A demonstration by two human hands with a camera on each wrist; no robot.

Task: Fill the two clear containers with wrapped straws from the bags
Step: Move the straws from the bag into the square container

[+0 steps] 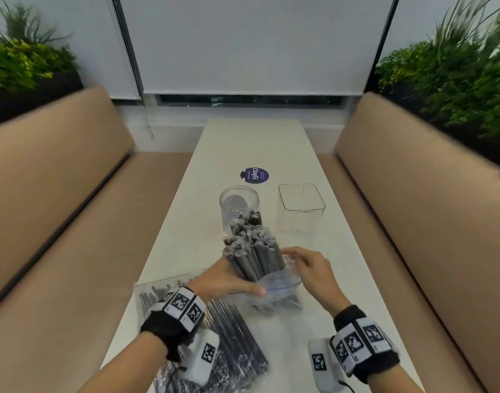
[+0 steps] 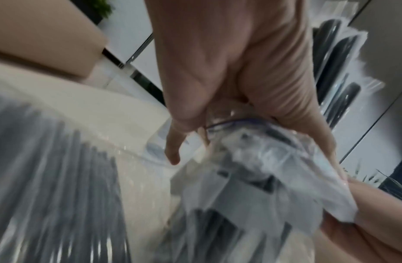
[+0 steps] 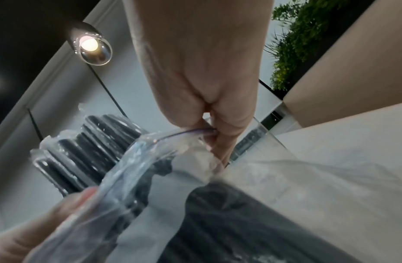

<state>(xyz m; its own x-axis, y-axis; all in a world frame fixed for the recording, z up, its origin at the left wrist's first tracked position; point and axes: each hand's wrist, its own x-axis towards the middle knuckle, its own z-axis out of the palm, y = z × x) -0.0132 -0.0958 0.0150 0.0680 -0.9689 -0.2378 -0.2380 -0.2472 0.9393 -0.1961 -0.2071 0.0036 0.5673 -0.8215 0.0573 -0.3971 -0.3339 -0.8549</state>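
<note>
A bundle of dark wrapped straws (image 1: 251, 248) sticks up out of a clear zip bag (image 1: 280, 289) held over the white table (image 1: 342, 279). My left hand (image 1: 237, 282) grips the bag around the bundle's lower part, thumb on the plastic. My right hand (image 1: 297, 259) pinches the bag's rim (image 3: 184, 132) on the right side. Just behind the bundle stands the round clear container (image 1: 238, 198), and the square clear container (image 1: 301, 205) is to its right; both hold no straws. A second bag of straws (image 1: 229, 344) lies flat under my left wrist.
A purple round sticker (image 1: 254, 175) lies on the table beyond the containers. Tan padded benches run along the left (image 1: 58, 208) and right (image 1: 427, 208) of the narrow table. Plants (image 1: 455, 80) stand behind the benches, and a window blind (image 1: 254, 43) closes the far end.
</note>
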